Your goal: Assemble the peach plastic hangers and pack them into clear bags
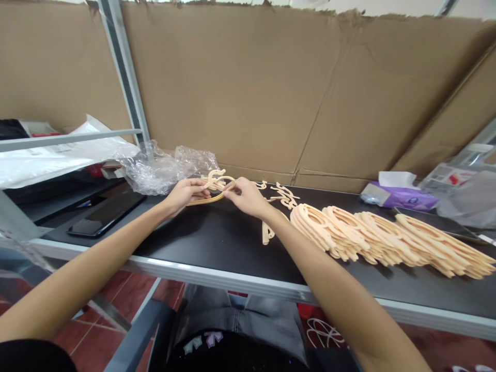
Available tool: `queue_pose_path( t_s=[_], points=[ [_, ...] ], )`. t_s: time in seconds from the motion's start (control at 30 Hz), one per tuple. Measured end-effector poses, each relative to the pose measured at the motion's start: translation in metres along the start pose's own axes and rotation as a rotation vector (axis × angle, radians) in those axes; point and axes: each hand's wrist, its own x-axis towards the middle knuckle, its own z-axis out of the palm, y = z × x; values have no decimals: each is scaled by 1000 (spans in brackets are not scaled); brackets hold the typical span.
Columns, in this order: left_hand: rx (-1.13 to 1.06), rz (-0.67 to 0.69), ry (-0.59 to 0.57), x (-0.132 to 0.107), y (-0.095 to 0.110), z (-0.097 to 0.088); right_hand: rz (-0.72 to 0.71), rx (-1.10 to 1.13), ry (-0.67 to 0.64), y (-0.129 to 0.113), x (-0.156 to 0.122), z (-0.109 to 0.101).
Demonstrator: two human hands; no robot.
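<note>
Near the back of the black table, my left hand [189,195] and my right hand [247,197] grip a peach-coloured plastic hanger [228,184] between them. My left fingers are closed near its hook [215,175]. The right thumb and fingers pinch the curved loop on the other side. The hanger's exact shape is partly hidden by my fingers. Loose hooks [285,195] of the same colour lie behind my right wrist, and a loose hanger piece [266,233] sits partly under my right forearm.
Several stacks of peach hangers [372,232] lie fanned out on the right. A purple tissue pack [411,195] and clear plastic bags are behind them. On the left are a dark phone [108,211] and crumpled clear wrap [163,168]. Cardboard [240,88] walls the back.
</note>
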Motion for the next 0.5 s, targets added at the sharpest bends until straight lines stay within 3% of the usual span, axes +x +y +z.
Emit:
queue_pose_path(
  t_s=[0.2, 0.37, 0.5],
  points=[
    [343, 131, 46, 3, -1, -1, 121, 33, 144, 2, 1, -5],
    [437, 129, -3, 2, -11, 2, 294, 65, 218, 7, 0, 0],
    [486, 145, -25, 4, -16, 1, 343, 185, 120, 5, 0, 4]
  ],
)
